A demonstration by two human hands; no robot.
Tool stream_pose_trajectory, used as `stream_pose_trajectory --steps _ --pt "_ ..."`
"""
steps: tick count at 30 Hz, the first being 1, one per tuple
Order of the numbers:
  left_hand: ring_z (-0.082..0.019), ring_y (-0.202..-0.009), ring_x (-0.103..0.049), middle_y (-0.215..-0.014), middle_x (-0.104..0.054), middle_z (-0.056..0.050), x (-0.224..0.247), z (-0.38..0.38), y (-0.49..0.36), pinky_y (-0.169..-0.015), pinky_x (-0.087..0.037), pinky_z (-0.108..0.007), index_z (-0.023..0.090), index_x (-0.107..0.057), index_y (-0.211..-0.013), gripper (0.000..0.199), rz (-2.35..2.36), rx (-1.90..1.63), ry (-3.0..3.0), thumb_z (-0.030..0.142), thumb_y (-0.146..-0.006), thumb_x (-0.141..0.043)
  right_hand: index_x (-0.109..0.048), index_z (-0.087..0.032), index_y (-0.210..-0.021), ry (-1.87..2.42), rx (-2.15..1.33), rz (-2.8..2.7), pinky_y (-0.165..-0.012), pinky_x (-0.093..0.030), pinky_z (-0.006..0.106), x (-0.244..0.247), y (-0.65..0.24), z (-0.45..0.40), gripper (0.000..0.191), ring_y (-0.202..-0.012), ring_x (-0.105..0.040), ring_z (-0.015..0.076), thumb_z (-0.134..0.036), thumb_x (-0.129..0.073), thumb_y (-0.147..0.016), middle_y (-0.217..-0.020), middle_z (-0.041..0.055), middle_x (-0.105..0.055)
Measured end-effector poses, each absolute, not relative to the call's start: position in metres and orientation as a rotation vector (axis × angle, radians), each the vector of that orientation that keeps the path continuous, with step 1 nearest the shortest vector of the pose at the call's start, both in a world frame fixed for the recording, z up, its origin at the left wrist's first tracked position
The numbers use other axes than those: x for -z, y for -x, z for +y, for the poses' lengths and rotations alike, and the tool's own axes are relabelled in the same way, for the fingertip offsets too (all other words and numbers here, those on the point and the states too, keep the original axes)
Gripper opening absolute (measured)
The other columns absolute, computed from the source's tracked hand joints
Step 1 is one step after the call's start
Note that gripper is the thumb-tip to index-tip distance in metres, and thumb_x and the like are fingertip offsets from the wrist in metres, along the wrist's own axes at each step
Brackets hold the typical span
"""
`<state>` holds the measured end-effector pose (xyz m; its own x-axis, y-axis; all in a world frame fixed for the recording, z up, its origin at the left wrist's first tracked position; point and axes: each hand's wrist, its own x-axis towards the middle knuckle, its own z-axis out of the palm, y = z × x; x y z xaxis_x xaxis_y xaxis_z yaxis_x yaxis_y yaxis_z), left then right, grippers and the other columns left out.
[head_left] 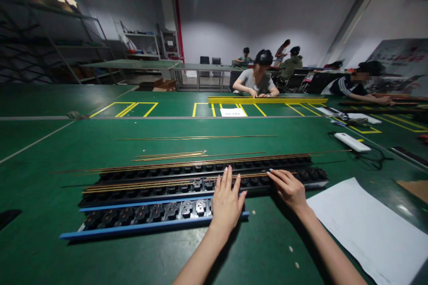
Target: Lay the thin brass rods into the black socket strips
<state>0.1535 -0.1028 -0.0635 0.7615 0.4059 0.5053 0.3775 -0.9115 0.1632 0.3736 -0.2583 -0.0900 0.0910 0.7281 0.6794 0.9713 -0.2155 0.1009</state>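
Observation:
My left hand (227,200) lies palm down with its fingers stretched out. It is over the right part of a blue-edged black strip (157,211) of socket-like modules, its fingertips reaching the black strip (133,196) behind. Thin brass rods (140,185) lie lengthwise along that strip. My right hand (289,191) is closed over the strip's right part, fingertips pinched at a thin brass rod (249,175); the grip point is partly hidden. Farther back, another black strip (187,169) carries more long rods (160,164).
Loose brass rods (200,136) lie beyond the strips. White paper (371,227) is at the right, with a white power strip (351,141) and dark cables behind. Across the green table (100,142), a person (257,81) works at a yellow rail (267,100); another person (354,87) sits right.

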Motion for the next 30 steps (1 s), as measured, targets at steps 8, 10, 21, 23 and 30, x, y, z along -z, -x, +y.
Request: stream_pose_trajectory --steps 8,10,21,23,30 --pt "-0.025 -0.137 -0.027 -0.150 -0.029 -0.012 0.067 -0.103 -0.158 -0.107 -0.036 -0.046 0.019 -0.049 -0.130 0.047 0.640 -0.899 -2.894 0.044 -0.091 -0.043 -0.060 -0.023 -0.122 2.024 0.890 -1.671 -0.086 -0.051 0.032 0.093 -0.374 -0.260 0.046 -0.106 -0.055 0.0196 -0.006 -0.048 -0.081 -0.119 0.0041 -0.063" --pt "-0.025 -0.137 -0.027 -0.149 -0.029 -0.012 0.066 -0.103 -0.158 -0.107 -0.036 -0.045 0.019 -0.050 -0.129 0.046 0.636 -0.895 -2.894 0.043 -0.091 -0.042 -0.060 -0.024 -0.122 2.025 0.875 -1.664 -0.087 -0.051 0.033 0.092 -0.373 -0.260 0.045 -0.107 -0.055 0.0199 -0.008 -0.048 -0.082 -0.119 0.0040 -0.063" --pt "-0.024 -0.137 -0.029 -0.147 -0.036 -0.010 0.064 -0.103 -0.156 -0.107 -0.036 -0.046 0.019 -0.046 -0.133 0.045 0.616 -0.802 -2.919 0.039 -0.092 -0.039 -0.054 -0.021 -0.129 2.006 0.746 -1.613 -0.099 -0.045 0.041 0.079 -0.328 -0.241 0.044 -0.120 -0.050 0.0220 -0.015 -0.046 -0.085 -0.132 0.0089 -0.053" --pt "-0.024 -0.136 -0.030 -0.147 -0.036 -0.010 0.064 -0.103 -0.156 -0.108 -0.036 -0.046 0.019 -0.046 -0.133 0.046 0.616 -0.792 -2.919 0.039 -0.092 -0.040 -0.054 -0.020 -0.128 2.017 0.735 -1.619 -0.101 -0.044 0.041 0.081 -0.320 -0.236 0.043 -0.123 -0.047 0.0223 -0.016 -0.047 -0.086 -0.134 0.0100 -0.051" --pt "-0.025 -0.135 -0.032 -0.146 -0.037 -0.010 0.067 -0.103 -0.156 -0.107 -0.037 -0.046 0.019 -0.045 -0.133 0.045 0.607 -0.801 -2.926 0.037 -0.092 -0.042 -0.053 -0.019 -0.129 2.080 0.712 -1.611 -0.104 -0.040 0.040 0.086 -0.312 -0.228 0.041 -0.128 -0.042 0.0217 -0.020 -0.046 -0.089 -0.140 0.0107 -0.045"
